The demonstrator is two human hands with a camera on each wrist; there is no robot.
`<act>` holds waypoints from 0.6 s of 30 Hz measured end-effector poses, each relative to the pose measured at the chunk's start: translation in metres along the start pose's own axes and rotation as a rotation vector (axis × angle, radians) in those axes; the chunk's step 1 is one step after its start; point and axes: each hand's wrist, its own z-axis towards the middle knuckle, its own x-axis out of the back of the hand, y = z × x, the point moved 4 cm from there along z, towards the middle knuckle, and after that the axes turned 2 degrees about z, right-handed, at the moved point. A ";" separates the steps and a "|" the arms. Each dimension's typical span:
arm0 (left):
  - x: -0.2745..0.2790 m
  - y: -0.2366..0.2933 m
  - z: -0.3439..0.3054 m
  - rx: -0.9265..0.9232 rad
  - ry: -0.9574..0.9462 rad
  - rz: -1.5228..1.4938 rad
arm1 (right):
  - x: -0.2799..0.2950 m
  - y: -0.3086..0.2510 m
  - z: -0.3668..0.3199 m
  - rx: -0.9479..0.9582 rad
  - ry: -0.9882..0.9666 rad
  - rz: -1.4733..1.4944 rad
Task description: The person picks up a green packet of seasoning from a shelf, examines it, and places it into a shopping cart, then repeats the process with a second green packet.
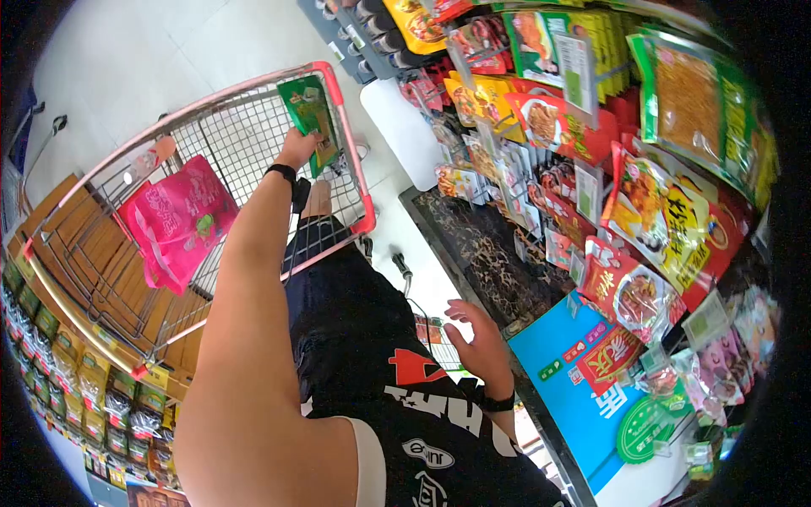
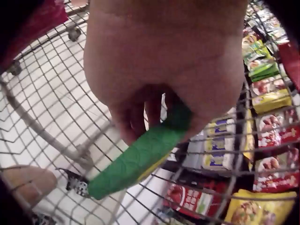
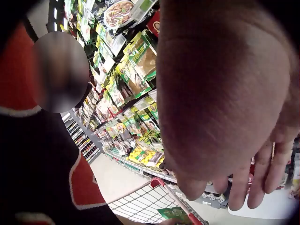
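My left hand [image 1: 297,150] pinches a green packet [image 1: 304,106] inside the far end of the shopping cart [image 1: 356,165]. In the left wrist view, the curled fingers and thumb hold the packet [image 2: 140,157] edge-on over the wire mesh, with a yellow strip along one side. A bright pink bag [image 1: 194,211] lies in the cart, nearer its other end. My right hand [image 1: 481,340] hangs beside the body near the shelf edge, its fingers loosely bent and holding nothing. The right wrist view shows this hand [image 3: 225,93] with its fingers extended.
Hanging food packets [image 1: 667,228] crowd the rack on the right, above a dark marbled ledge [image 1: 473,245] and a blue sign [image 1: 562,372]. At lower left is a wooden display [image 1: 93,262] beside more shelved packets [image 1: 84,372]. Pale floor tiles [image 1: 194,51] stretch beyond the cart.
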 end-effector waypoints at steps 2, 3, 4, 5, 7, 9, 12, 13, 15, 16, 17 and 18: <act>-0.023 -0.005 0.017 -0.070 -0.027 0.123 | 0.003 0.001 -0.008 0.011 0.040 0.028; -0.028 0.006 0.017 -0.070 -0.030 0.226 | 0.005 0.000 -0.012 0.018 0.052 0.013; -0.030 0.016 0.016 -0.071 -0.028 0.329 | 0.006 -0.001 -0.014 0.028 0.064 0.000; -0.030 0.026 0.013 -0.072 -0.023 0.435 | 0.006 -0.001 -0.017 0.038 0.075 -0.011; -0.025 0.038 0.002 -0.072 -0.017 0.351 | 0.008 0.002 -0.024 0.074 0.116 -0.009; -0.017 0.054 -0.016 -0.102 0.001 0.276 | 0.010 0.001 -0.031 0.102 0.158 -0.028; -0.008 0.022 0.002 -0.156 0.049 0.162 | 0.008 0.007 -0.040 0.129 0.196 -0.027; -0.004 0.016 0.002 -0.181 0.023 0.055 | 0.006 0.011 -0.042 0.134 0.196 -0.007; 0.017 0.063 -0.056 -0.021 0.039 -0.129 | 0.002 0.019 -0.049 0.142 0.193 0.033; 0.030 0.079 -0.077 0.019 -0.001 -0.196 | 0.001 0.021 -0.054 0.164 0.212 0.044; 0.043 0.096 -0.100 0.127 0.034 -0.141 | 0.000 0.023 -0.058 0.187 0.233 0.057; 0.051 0.106 -0.116 0.111 0.016 -0.183 | -0.001 0.024 -0.061 0.212 0.258 0.072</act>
